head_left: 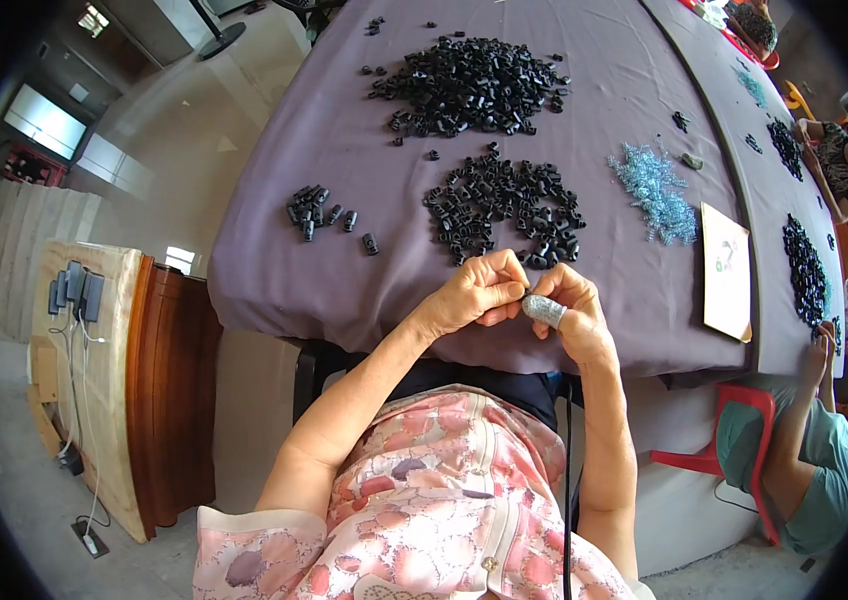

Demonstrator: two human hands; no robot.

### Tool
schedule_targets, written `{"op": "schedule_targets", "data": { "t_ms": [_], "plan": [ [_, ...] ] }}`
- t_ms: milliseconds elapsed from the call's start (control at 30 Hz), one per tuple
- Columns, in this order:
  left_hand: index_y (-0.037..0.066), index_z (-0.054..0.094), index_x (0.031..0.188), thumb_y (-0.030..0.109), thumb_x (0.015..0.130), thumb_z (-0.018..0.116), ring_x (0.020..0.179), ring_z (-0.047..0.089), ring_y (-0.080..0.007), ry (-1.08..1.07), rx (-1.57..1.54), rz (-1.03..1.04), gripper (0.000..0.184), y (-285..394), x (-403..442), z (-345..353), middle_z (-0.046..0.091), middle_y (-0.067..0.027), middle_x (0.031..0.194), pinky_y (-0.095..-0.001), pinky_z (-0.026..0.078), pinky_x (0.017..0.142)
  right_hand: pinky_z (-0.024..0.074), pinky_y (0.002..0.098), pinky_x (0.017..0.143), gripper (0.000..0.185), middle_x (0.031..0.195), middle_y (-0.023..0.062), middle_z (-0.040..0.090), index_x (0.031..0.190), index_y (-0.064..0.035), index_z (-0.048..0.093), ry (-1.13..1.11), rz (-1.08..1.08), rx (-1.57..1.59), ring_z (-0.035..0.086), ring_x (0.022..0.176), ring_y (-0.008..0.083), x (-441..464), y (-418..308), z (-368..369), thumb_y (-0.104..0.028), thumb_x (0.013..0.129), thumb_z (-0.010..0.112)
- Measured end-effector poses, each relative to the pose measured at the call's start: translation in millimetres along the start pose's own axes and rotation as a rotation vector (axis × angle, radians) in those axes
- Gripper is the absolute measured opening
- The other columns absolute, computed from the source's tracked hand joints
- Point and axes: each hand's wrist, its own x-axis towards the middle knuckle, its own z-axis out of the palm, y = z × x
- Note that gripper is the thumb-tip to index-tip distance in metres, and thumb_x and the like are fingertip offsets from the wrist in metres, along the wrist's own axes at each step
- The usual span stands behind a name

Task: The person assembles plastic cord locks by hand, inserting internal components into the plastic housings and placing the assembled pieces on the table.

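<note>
"Just this side of the near black pile (499, 192), what does the head view show of the two hands?"

"Both are nearly closed, fingers curled. The left hand (479, 292) pinches with thumb and forefinger, and the right hand (574, 308) meets it, fingertips to fingertips."

"Holding what?"

"One small dark piece (527, 295) between them, just in front of that pile. Their fingers hide most of it, so I can't tell its exact shape. Silvery wrapping (545, 311) covers a digit of the right hand."

"And around the pile?"

"Beyond it, a bigger black pile (474, 85). To its left, a small black cluster (309, 210); to its right, a light-blue pile (656, 195), then a pale card (726, 270). All lie on the cloth-covered table (344, 290)."

"Anyone else?"

"Well to the right of the pile, a person in a green top (824, 490) sits on a red chair (709, 460)."
</note>
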Motion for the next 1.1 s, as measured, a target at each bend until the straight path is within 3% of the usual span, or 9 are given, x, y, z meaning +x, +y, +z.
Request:
{"op": "schedule_targets", "data": {
  "t_ms": [167,433,767,933,1000,1100],
  "plan": [
    [0.008,0.05,0.085,0.009,0.091,0.051,0.044,0.039,-0.0019,0.027,0.038,0.014,0.006,-0.6,-1.2,0.8,0.053,-0.002,0.063,-0.0164,0.03,0.039,0.0407,0.0204,0.043,0.014,0.062,0.0019,0.055,0.072,-0.0044,0.053,0.069,-0.031,-0.083,0.05,0.05,0.0071,-1.8,0.5,7.7,0.0,0.076,0.065],
    [0.008,0.05,0.084,0.007,0.09,0.051,0.043,0.038,-0.0019,0.046,0.074,0.07,0.006,-2.5,-1.8,0.9,0.052,-0.0015,0.061,-0.0168,0.029,0.037,0.0417,0.0204,0.043,0.014,0.062,0.0027,0.056,0.071,-0.0039,0.054,0.064,-0.078,0.052,0.05,0.049,0.0067,-0.9,6.0,5.5,0.0,0.076,0.066],
    [0.007,0.05,0.084,0.01,0.09,0.053,0.042,0.039,-0.0018,0.019,0.042,-0.006,0.007,0.3,-1.7,-2.1,0.053,-0.002,0.061,-0.0165,0.028,0.036,0.0393,0.0195,0.041,0.014,0.063,0.0015,0.055,0.074,-0.0043,0.053,0.079,-0.077,-0.056,0.049,0.048,0.006,0.1,9.4,7.8,-0.002,0.077,0.067],
    [0.006,0.049,0.094,0.012,0.09,0.053,0.042,0.039,-0.0024,0.07,0.07,-0.009,0.008,0.3,-2.2,1.5,0.054,-0.0017,0.063,-0.0164,0.029,0.036,0.0422,0.0183,0.046,0.017,0.067,-0.0003,0.055,0.089,-0.0043,0.056,0.023,-0.139,-0.083,0.052,0.057,0.0049,-1.1,6.5,11.0,-0.003,0.077,0.068],
    [0.006,0.047,0.1,0.016,0.089,0.056,0.041,0.04,-0.0027,0.085,0.095,0.011,0.017,-0.2,-0.9,2.9,0.055,-0.0018,0.064,-0.0167,0.028,0.036,0.0444,0.0181,0.052,0.03,0.073,-0.0016,0.058,0.104,-0.0051,0.058,-0.024,-0.16,-0.143,0.054,0.066,0.004,-3.0,4.9,11.0,-0.002,0.077,0.068],
    [0.005,0.045,0.106,0.02,0.089,0.057,0.041,0.04,-0.0028,0.093,0.132,0.003,0.026,1.2,-0.3,3.3,0.056,-0.0017,0.065,-0.0168,0.028,0.036,0.0447,0.0192,0.054,0.036,0.081,-0.0013,0.061,0.111,-0.0051,0.057,-0.018,-0.08,-0.239,0.054,0.069,0.0044,-6.2,6.1,11.8,-0.001,0.076,0.068]
  ]
}}
